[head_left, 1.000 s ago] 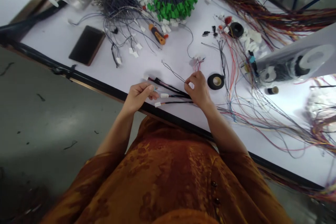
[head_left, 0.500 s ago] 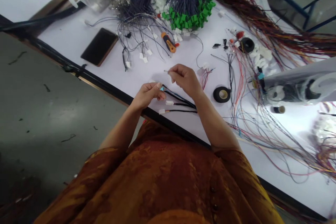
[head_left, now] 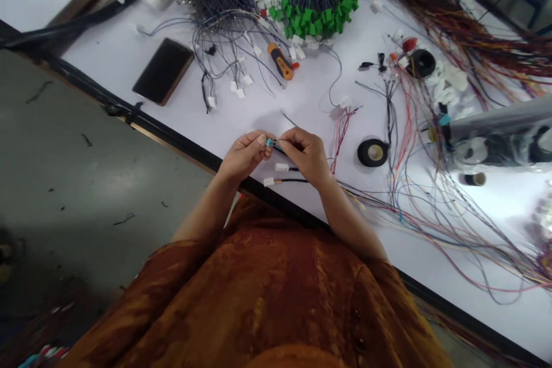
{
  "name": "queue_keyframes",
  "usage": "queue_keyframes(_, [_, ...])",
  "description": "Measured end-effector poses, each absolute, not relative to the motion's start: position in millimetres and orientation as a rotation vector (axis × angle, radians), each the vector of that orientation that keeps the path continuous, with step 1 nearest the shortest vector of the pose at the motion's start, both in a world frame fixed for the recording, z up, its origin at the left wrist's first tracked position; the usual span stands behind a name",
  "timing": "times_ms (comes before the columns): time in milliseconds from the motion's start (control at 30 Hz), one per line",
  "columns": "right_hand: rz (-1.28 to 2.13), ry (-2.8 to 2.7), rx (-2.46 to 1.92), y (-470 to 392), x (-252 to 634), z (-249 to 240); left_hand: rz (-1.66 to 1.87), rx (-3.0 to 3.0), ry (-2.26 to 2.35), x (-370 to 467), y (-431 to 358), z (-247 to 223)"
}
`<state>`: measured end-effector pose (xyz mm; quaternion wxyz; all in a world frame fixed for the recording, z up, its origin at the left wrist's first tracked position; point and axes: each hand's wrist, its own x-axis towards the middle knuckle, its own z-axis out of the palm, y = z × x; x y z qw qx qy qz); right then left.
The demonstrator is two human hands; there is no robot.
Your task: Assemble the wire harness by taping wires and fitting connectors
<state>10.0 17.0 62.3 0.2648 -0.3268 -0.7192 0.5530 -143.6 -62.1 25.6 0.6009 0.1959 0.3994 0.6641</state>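
Over the table's near edge, my left hand (head_left: 245, 155) is closed on a small light-blue connector (head_left: 269, 142), pinched between thumb and fingers. My right hand (head_left: 305, 152) pinches a thin wire (head_left: 276, 142), its end right at the connector; whether it sits inside I cannot tell. Another loose wire (head_left: 288, 117) with a metal tip sticks up beyond the right hand. Below the hands lie two white connectors, one (head_left: 282, 167) above the other (head_left: 269, 181), on dark sleeved wires that run right under my right hand and wrist.
A phone (head_left: 164, 71) and an orange-black hand tool (head_left: 280, 61) lie beyond my hands. Black tape (head_left: 373, 153) is to the right, near loose wires. A bundle with green connectors (head_left: 319, 17) sits at the back. The table edge (head_left: 172, 146) runs diagonally in front of me.
My right hand has come down and toward my left, bringing the wire's end to the blue connector. A loose wire now shows above it. The view has shifted slightly.
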Motion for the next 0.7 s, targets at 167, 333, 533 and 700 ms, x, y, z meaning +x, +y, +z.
queue_keyframes(167, [1.337, -2.063, -0.809, 15, 12, 70, 1.541, 0.498, 0.981, -143, -63, 27])
queue_keyframes(333, [1.374, -2.173, -0.807, 16, 17, 74, 1.529, 0.627, 1.122, -145, -67, 25])
queue_keyframes(533, [1.394, -2.158, -0.869, 10, 13, 67, 1.482, 0.855, 1.268, -148, -74, 23])
queue_keyframes(700, [1.311, -2.150, -0.792, 4, 14, 60, 1.538, 0.833, 1.271, -145, -77, 25])
